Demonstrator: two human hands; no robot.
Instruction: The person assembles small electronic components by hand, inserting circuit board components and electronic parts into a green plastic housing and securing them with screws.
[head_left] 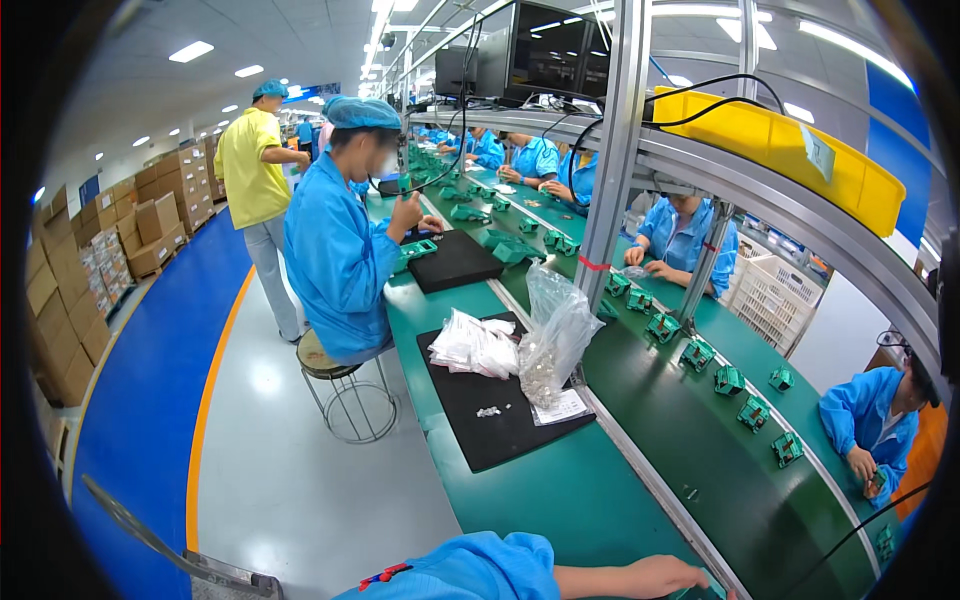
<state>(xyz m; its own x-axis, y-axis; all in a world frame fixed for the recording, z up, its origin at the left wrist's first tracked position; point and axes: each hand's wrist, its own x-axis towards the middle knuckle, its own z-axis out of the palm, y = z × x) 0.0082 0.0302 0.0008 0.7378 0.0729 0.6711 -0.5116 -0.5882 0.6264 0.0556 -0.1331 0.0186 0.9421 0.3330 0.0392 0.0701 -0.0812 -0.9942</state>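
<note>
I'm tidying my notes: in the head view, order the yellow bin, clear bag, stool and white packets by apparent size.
Largest to smallest:
Yellow bin
Clear bag and stool: too alike to rank
White packets

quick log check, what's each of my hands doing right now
Bare left hand, blue fabric sleeve: partly cut off at the picture's lower edge; open or closed cannot be told.
Right hand: not in view, cannot be told.
</note>
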